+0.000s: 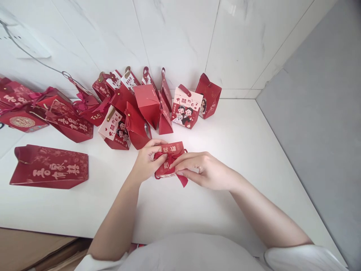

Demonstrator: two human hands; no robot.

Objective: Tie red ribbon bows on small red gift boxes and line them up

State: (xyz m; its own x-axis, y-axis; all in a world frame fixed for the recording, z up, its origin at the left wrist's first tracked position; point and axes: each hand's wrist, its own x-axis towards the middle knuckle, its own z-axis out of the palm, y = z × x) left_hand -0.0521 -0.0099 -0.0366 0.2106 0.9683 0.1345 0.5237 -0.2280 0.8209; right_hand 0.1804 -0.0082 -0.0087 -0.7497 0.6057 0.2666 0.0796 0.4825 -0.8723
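A small red box (178,147) with a red ribbon bow (170,159) on its top is in front of me, above the white table. My left hand (149,160) grips the box's left side, its thumb pressed near the bow. From the right, my right hand (200,169) reaches over the box with thumb and fingers pinched at the ribbon by the bow. A ribbon tail (183,181) hangs down over the front edge of the box.
Several red gift boxes stand along the wall, including a pink-topped box (186,109) with a cartoon couple. A large red box (56,167) lies at the left of the white table (282,188). A grey cable (34,56) runs down the wall. Cardboard (28,248) shows at lower left.
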